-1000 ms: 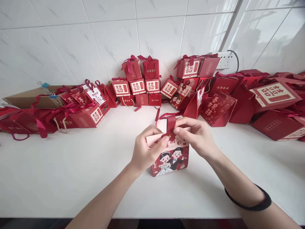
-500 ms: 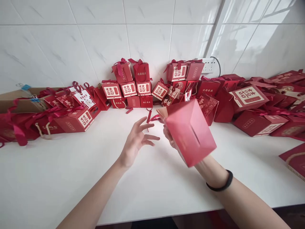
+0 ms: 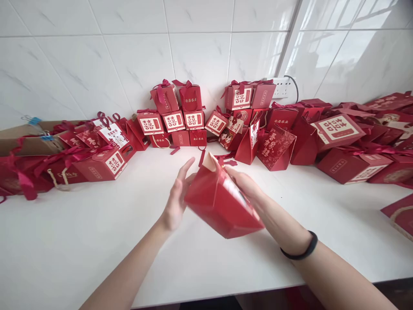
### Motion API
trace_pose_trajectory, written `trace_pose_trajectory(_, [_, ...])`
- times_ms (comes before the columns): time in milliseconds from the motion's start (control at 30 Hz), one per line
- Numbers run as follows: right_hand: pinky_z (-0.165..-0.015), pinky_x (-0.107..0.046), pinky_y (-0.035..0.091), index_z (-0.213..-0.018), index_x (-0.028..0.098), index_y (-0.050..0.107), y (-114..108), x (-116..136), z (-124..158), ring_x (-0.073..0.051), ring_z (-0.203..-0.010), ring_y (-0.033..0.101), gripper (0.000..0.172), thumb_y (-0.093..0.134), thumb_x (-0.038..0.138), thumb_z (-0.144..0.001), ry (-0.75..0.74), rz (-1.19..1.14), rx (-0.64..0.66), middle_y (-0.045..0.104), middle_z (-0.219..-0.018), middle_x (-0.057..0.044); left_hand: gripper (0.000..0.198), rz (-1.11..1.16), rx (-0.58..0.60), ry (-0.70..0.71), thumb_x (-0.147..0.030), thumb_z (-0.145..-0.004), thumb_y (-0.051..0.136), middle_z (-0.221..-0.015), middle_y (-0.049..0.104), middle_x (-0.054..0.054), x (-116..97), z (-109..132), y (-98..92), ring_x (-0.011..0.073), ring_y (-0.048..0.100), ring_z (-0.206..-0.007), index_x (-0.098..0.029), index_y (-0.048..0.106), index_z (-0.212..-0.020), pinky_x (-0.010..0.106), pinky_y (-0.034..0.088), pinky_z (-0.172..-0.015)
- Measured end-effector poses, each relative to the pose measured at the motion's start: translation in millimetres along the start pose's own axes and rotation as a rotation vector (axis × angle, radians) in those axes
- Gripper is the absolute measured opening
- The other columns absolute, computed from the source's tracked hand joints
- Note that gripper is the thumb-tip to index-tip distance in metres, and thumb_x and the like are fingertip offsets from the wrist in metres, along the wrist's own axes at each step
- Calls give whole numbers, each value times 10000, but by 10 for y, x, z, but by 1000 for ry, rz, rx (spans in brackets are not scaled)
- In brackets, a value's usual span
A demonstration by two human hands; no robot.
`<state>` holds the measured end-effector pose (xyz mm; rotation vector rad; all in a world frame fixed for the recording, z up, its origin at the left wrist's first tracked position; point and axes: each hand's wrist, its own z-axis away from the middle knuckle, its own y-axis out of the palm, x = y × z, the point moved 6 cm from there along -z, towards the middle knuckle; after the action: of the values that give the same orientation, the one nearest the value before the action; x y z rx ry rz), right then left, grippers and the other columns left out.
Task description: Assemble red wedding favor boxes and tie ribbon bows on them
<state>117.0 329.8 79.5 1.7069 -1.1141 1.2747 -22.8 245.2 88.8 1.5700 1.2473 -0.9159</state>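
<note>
A red gift box is held tilted above the white counter, its plain red bottom turned toward me. My right hand grips its right side, fingers along the printed face, a black band on that wrist. My left hand lies flat against the box's left side with its fingers stretched out. The box's top flaps and a dark red ribbon point away from me.
Many red gift boxes with ribbons are stacked along the tiled wall. Larger red boxes crowd the right, more lie at left beside a cardboard box. A wall socket is behind; another red box sits at the right edge.
The box stood upright with both hands at its top ribbon; my right hand lifted and tipped it bottom-first toward me. Now it has swung lower and left, and my left hand meets its side.
</note>
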Motion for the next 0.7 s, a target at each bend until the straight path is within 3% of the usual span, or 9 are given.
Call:
trace_pose_trajectory(67, [-462, -259, 435, -662, 194, 509, -77, 109, -8, -141, -495, 542, 347, 531, 493, -836, -22, 20, -90, 575, -568, -5, 777, -57, -5, 37, -733, -766, 399, -1186, 618, 116, -90, -24, -49, 304, 591, -1065, -212, 388, -1342, 471, 433, -948])
trace_pose_trajectory(167, [-475, -223, 379, -709, 202, 534, -195, 410, 105, -103, -508, 461, 304, 578, 480, -823, -297, 175, -277, 501, -578, 31, 697, -264, -26, 140, -602, -743, 594, -1103, 651, 96, -204, -35, -70, 261, 604, -1027, -196, 448, -1290, 414, 427, -963])
trace_pose_trajectory(267, [-547, -236, 408, -736, 204, 534, -66, 539, 211, -110, -585, 479, 271, 538, 441, -868, -515, 286, -185, 520, -654, 14, 464, -534, -98, 205, -369, -771, 663, -1055, 645, 59, -197, -21, -39, 196, 605, -972, -212, 529, -1186, 322, 465, -880])
trace_pose_trajectory(333, [-578, -246, 427, -787, 210, 513, 25, 476, 212, -113, -608, 487, 235, 501, 418, -894, -506, 279, -106, 526, -695, 11, 244, -697, -142, 278, -280, -810, 614, -957, 633, 38, -192, 1, 1, 154, 598, -868, -200, 589, -1039, 276, 477, -790])
trace_pose_trajectory(400, [-646, -271, 457, -914, 226, 487, 44, 389, 182, -125, -675, 514, 182, 497, 407, -894, -460, 258, -128, 528, -760, 10, 125, -789, -137, 388, -248, -828, 571, -844, 602, 24, -218, 33, 59, 131, 569, -762, -182, 599, -931, 259, 476, -713])
trace_pose_trajectory(467, [-766, -319, 471, -1010, 244, 455, 7, 327, 147, -149, -825, 537, 248, 554, 411, -855, -419, 254, -211, 538, -877, -8, 151, -786, -41, 486, -248, -848, 521, -818, 596, 32, -238, 69, 134, 134, 558, -731, -172, 597, -954, 267, 483, -684])
trace_pose_trajectory(533, [-826, -345, 462, -952, 236, 490, -3, 284, 106, -167, -905, 535, 264, 600, 432, -813, -354, 253, -211, 552, -923, -26, 237, -748, 103, 543, -252, -860, 482, -851, 617, 56, -231, 105, 209, 151, 580, -760, -163, 585, -1053, 289, 502, -697])
trace_pose_trajectory(600, [-780, -323, 469, -818, 211, 531, 43, 248, 71, -166, -836, 555, 272, 611, 470, -794, -260, 220, -94, 587, -864, -32, 297, -762, 181, 562, -241, -847, 500, -892, 631, 71, -193, 130, 248, 167, 599, -795, -165, 558, -1129, 307, 517, -717])
trace_pose_trajectory(700, [-664, -277, 461, -705, 184, 568, 109, 233, 80, -145, -678, 561, 399, 543, 567, -815, -143, 134, 62, 606, -725, -23, 309, -886, 143, 564, -210, -833, 544, -931, 643, 61, -127, 128, 238, 163, 608, -805, -202, 535, -1142, 312, 519, -740])
